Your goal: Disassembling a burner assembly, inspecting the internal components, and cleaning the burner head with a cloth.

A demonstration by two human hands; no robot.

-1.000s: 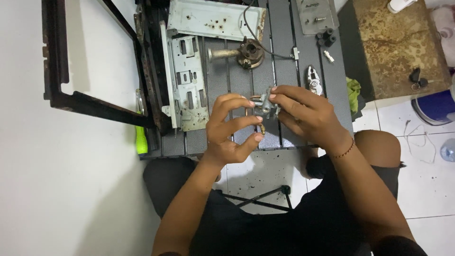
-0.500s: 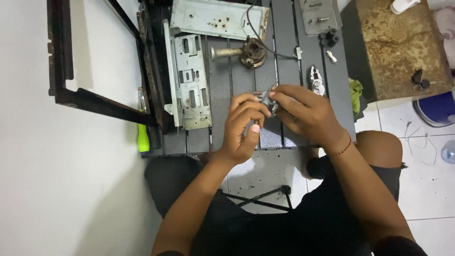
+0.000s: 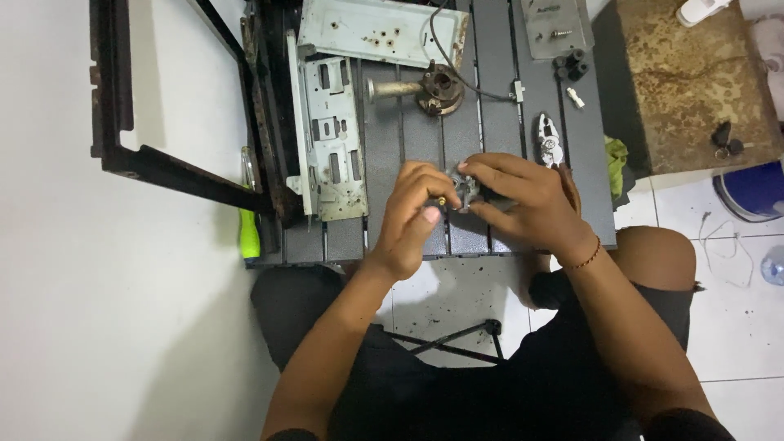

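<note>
Both hands meet over the front part of a dark grey slatted metal table (image 3: 482,106). My right hand (image 3: 527,200) grips a small grey metal part (image 3: 465,189) from the right side. My left hand (image 3: 412,216) pinches the left end of the same part with thumb and fingertips, where a small brass-coloured tip shows. Most of the part is hidden under the fingers.
On the table lie a perforated metal bracket (image 3: 331,139), a rusty-spotted metal plate (image 3: 380,33), a rusty burner piece with a cable (image 3: 425,86), pliers (image 3: 549,140), and small black parts (image 3: 570,64). A green-handled screwdriver (image 3: 248,224) sits at the left edge beside a black frame (image 3: 163,167).
The hands have stayed together on the small part. My left hand's fingers have shifted their pinch on its left end. The camera view has moved slightly.
</note>
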